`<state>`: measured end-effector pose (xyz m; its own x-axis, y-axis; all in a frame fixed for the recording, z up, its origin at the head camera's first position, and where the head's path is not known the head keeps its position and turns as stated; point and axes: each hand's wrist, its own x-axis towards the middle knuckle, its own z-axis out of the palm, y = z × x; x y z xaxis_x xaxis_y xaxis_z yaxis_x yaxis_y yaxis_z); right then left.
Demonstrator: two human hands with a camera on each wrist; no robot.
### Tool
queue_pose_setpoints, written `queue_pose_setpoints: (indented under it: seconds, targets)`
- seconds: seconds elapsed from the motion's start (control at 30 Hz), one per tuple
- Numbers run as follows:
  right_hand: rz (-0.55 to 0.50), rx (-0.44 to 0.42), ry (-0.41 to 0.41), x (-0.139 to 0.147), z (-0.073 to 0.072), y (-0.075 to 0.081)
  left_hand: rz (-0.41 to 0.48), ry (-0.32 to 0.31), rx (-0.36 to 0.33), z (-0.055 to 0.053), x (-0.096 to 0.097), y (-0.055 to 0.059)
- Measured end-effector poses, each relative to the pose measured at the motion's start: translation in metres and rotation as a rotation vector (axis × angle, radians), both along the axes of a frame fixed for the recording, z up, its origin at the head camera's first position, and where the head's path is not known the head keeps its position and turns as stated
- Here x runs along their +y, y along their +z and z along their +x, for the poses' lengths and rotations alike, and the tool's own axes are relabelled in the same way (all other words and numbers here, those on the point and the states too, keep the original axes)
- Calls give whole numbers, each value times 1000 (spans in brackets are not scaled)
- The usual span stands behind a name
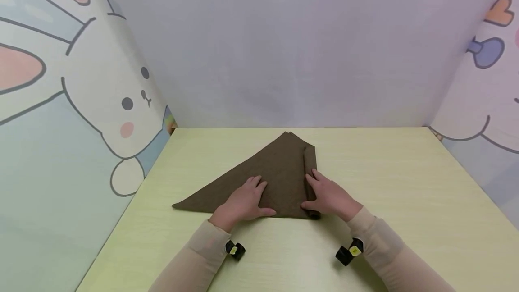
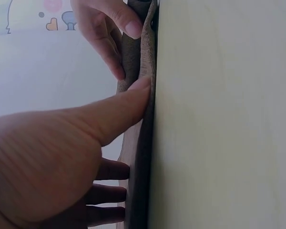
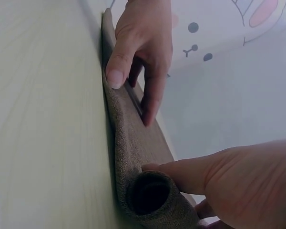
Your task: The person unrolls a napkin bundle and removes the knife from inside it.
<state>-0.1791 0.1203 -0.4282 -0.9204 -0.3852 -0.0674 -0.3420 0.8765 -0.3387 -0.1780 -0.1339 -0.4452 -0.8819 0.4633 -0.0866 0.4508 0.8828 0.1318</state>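
Brown cloth: the brown cloth (image 1: 281,170) lies on the pale yellow table (image 1: 397,175), a bit toward 12 o'clock from its middle.
Shape: folded like a lopsided triangle, with a long thin tip at 8 o'clock and a peak at 12.
Look: plain, dark and a little fuzzy, with a wavy near edge.
Roll: at 3 o'clock its side is a fat roll (image 1: 310,159), with a round dark hole at the near end.
Left hand: the left hand (image 1: 243,201) rests on the cloth at 7 o'clock, fingers spread and nearly straight, thumb stuck out.
Right hand: the right hand (image 1: 331,196) holds the roll at 4 o'clock, thumb and bent fingers around it.
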Motion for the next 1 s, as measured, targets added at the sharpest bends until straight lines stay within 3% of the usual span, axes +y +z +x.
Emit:
queue_pose_setpoints:
  seconds: [0.5, 1.0]
  targets:
    - [-38, -46, 10, 13, -1, -2, 2, -30, 31, -2, -4, 0]
    - [-49, -18, 20, 24, 0, -3, 13, -28, 26, -1, -4, 0]
